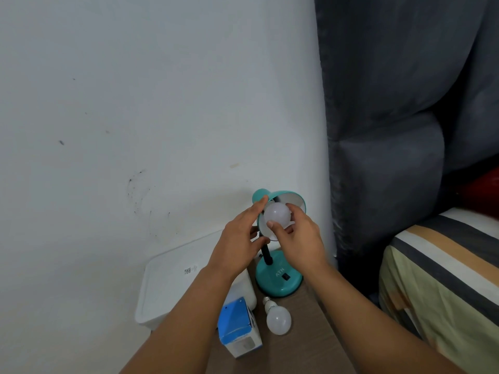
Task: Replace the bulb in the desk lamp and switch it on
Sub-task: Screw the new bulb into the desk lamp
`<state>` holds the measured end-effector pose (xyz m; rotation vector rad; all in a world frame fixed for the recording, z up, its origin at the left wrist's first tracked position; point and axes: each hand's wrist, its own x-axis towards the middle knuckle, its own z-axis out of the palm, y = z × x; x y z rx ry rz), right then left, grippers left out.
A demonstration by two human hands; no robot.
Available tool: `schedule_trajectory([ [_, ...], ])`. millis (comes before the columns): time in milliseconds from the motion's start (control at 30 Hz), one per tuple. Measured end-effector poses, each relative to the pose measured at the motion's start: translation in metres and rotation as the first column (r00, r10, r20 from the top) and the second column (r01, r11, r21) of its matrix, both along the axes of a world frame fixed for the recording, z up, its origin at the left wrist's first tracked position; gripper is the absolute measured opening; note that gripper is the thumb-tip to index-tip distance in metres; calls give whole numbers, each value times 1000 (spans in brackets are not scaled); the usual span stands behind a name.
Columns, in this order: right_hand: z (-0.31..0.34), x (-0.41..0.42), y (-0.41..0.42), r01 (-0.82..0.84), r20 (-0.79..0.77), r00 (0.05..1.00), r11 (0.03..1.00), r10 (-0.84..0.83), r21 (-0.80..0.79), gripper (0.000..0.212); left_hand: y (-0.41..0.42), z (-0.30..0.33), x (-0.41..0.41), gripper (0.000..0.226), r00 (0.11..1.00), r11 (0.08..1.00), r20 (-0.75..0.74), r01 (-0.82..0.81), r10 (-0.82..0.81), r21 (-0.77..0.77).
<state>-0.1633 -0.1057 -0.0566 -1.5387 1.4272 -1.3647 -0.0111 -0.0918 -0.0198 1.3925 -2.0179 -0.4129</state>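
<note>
A teal desk lamp [279, 279] stands on a brown tabletop, its shade [293, 199] tilted toward me. My right hand [299, 238] grips a white bulb [276, 214] at the mouth of the shade; its base is hidden inside. My left hand [240, 238] holds the left rim and back of the shade, fingers spread around it. A second white bulb [278, 318] lies loose on the table in front of the lamp base. The lamp's black rocker switch [286, 277] shows on the base. The bulb in the shade is unlit.
A blue and white bulb box [239, 330] lies left of the loose bulb. A white plastic bin [172, 287] stands at the left against the wall. A dark curtain [383, 130] hangs at the right, beside a striped bed [445, 265].
</note>
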Motion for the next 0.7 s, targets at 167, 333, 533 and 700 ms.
schedule_trajectory([
  [167,1,-1,1,9,9,1000,1000,-9,29,52,0,0,-1,89,1000,1000,3,-2,2,-3],
  [333,4,-1,0,9,4,1000,999,-10,52,50,-1,-1,-2,87,1000,1000,-3,-10,10,3],
  [533,7,-1,2,7,28,1000,996,-10,92,49,-1,-2,-3,88,1000,1000,22,-21,21,-13],
  [700,8,-3,5,-9,59,998,993,2,116,49,-2,-2,-3,88,996,999,79,-46,46,-8],
])
